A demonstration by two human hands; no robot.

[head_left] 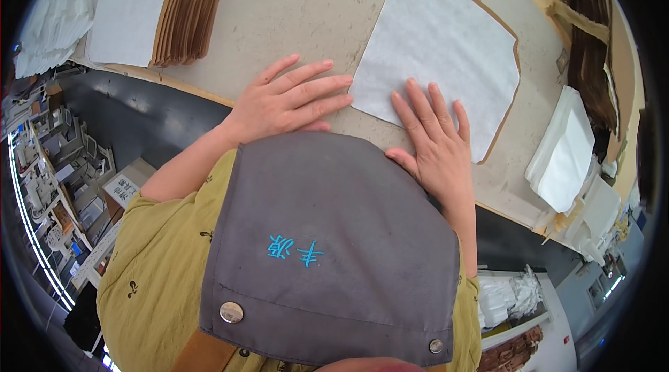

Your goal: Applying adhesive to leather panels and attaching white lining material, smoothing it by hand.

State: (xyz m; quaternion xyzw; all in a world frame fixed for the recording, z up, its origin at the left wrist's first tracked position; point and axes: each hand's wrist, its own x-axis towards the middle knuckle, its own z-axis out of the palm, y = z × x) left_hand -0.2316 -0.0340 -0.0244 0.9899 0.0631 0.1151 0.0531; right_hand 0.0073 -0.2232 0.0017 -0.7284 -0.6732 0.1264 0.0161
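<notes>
A white sheet point(439, 44) lies flat on the pale table, over a brown piece whose edge point(517, 48) shows along its far and right sides. My right hand point(439, 135) rests on the lower part of the sheet, its fingers spread and the thumb apart. To the left, my left hand point(293, 99) lies flat with fingers stretched, its fingertips at the sheet's left corner. Neither hand grips anything. A grey apron point(334, 205) with blue embroidery and metal snaps covers my front.
At the far left of the table point(293, 3) stands a fanned stack of brown pieces point(191, 10) topped with white. White sheets point(563, 152) and dark brown pieces point(589, 65) lie along the right side. Machines point(42, 187) and a cardboard box point(129, 184) are beyond the table's left edge.
</notes>
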